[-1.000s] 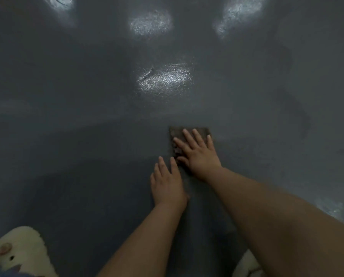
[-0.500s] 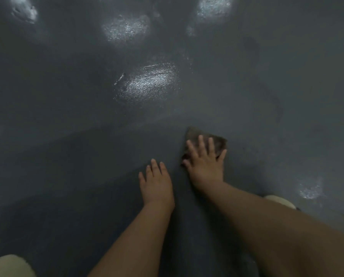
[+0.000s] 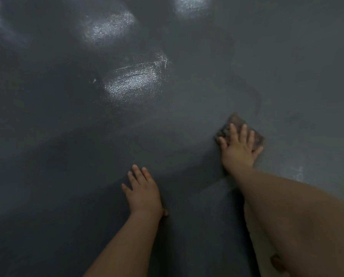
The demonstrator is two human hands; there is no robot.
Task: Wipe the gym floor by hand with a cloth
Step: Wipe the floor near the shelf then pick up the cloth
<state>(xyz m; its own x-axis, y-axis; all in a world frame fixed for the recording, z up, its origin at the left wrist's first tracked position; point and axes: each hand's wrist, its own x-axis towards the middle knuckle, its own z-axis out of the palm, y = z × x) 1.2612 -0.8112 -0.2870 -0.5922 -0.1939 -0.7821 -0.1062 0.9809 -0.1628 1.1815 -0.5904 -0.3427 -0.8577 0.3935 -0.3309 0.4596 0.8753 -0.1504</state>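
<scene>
A small folded brownish-grey cloth (image 3: 235,121) lies flat on the dark grey gym floor (image 3: 87,136), right of centre. My right hand (image 3: 238,148) presses down on it with straight, spread fingers, covering most of the cloth. My left hand (image 3: 143,191) rests flat on the bare floor, lower and to the left, with fingers straight and nothing under it. Both forearms reach in from the bottom of the view.
Bright ceiling-light reflections (image 3: 131,82) shine on the floor ahead, where it looks damp. A dark curved streak (image 3: 255,96) runs beyond the cloth. A pale shape (image 3: 267,262) shows under my right forearm at the bottom edge.
My right hand has slid the cloth to the right, away from my left hand. The left hand stays planted on the floor. The pale slippers have left the view.
</scene>
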